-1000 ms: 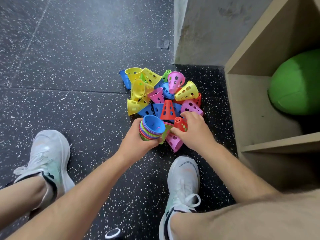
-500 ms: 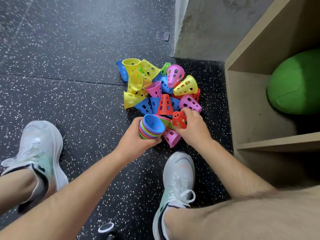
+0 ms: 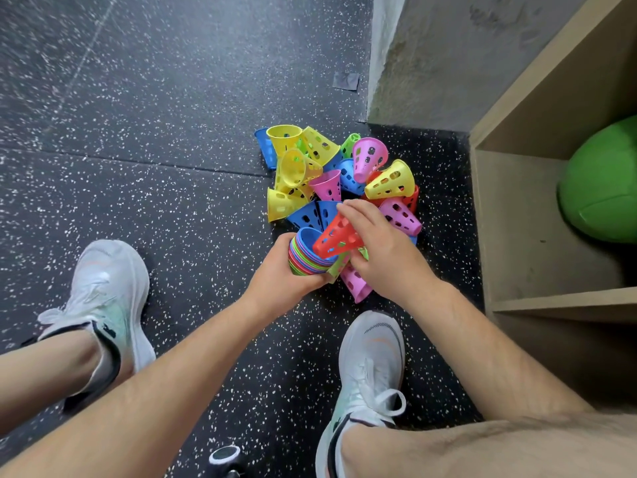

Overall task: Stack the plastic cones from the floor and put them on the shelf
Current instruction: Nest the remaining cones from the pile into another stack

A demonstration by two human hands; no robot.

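Note:
My left hand (image 3: 282, 274) grips a stack of nested cones (image 3: 305, 258) with a blue one on top, its open end facing up. A red perforated cone (image 3: 339, 238) is held in my right hand (image 3: 379, 246), wide end down over the stack's mouth and tilted. Behind them lies a pile of loose cones (image 3: 331, 174) in yellow, pink, blue, green and red on the dark speckled floor. A pink cone (image 3: 356, 284) lies under my right hand. The wooden shelf (image 3: 524, 236) stands at the right.
A green ball (image 3: 606, 181) sits in the shelf's compartment. A concrete wall (image 3: 448, 56) rises behind the pile. My two white shoes (image 3: 107, 291) (image 3: 372, 367) stand on the floor on either side of my arms. A small dark round object (image 3: 224, 455) lies at the bottom edge.
My right hand has lifted the red cone off the floor and brought it left over the mouth of the stack. The left hand keeps holding the stack in place.

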